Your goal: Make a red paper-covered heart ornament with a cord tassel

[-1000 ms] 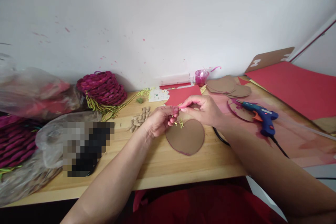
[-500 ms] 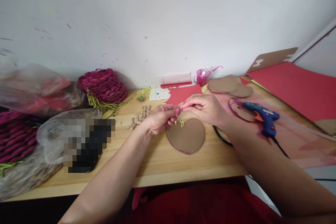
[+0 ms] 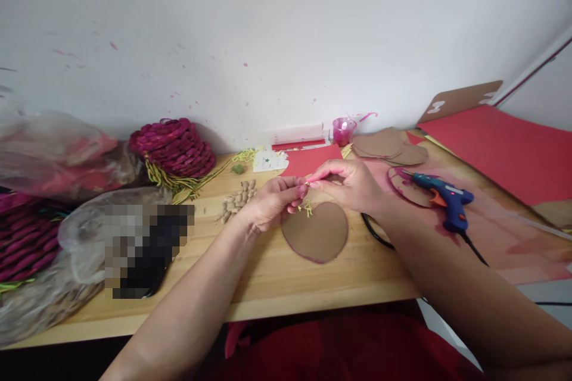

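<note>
My left hand and my right hand meet fingertip to fingertip over the table. Both are closed in a pinch on short yellow-green yarn, whose loose ends hang below the left fingers; the pinched part is mostly hidden. Beneath them lies a heart-shaped piece of brown cardboard with a dark pink edge. Left of my left hand is a pile of peanuts in their shells.
A blue hot glue gun rests at the right near stacked cardboard shapes and red sheets. Behind stands a cup of pink paint. At the left are a magenta coiled bundle, plastic bags and a dark, pixelated object.
The view has shifted very slightly. Both hands keep their pinch at nearly the same spot, with only small finger movement.
</note>
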### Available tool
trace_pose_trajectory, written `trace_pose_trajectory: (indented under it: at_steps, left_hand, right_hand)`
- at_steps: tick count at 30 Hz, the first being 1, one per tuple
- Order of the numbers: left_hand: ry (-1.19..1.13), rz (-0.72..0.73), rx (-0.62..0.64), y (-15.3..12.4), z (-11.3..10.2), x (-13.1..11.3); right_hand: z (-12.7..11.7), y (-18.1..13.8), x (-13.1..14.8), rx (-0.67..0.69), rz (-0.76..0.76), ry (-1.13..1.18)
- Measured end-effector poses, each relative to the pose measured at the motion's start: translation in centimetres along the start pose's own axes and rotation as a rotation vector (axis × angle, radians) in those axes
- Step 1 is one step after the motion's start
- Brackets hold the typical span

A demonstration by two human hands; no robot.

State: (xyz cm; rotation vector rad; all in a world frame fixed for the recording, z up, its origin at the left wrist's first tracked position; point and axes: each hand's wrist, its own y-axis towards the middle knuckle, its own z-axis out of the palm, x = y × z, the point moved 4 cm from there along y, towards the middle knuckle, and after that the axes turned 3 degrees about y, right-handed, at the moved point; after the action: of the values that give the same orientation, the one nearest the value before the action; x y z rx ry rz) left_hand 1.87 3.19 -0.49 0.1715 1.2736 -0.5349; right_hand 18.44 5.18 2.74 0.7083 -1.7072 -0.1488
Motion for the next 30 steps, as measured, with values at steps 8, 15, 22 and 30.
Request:
trace_pose_trajectory:
  at_steps: [8, 15, 22, 30]
  left_hand:
    - [-0.069, -0.056, -0.103, -0.19, -0.16, -0.41]
    - [-0.064, -0.029, -0.146, -0.11, -0.39, -0.21]
    - [-0.053, 0.061, -0.143, 0.10, -0.16, -0.18]
    - [-0.053, 0.108, -0.186, 0.13, 0.19, -0.40]
  right_hand:
    - [0.05, -0.16, 0.26, 0.007, -0.051, -0.035]
    - [0.20, -0.14, 0.23, 0.001, -0.068, -0.044]
    - [0.13, -0.16, 0.10, -0.024, -0.040, -0.033]
    - [0.22, -0.30, 0.09, -0.071, -0.071, -0.016]
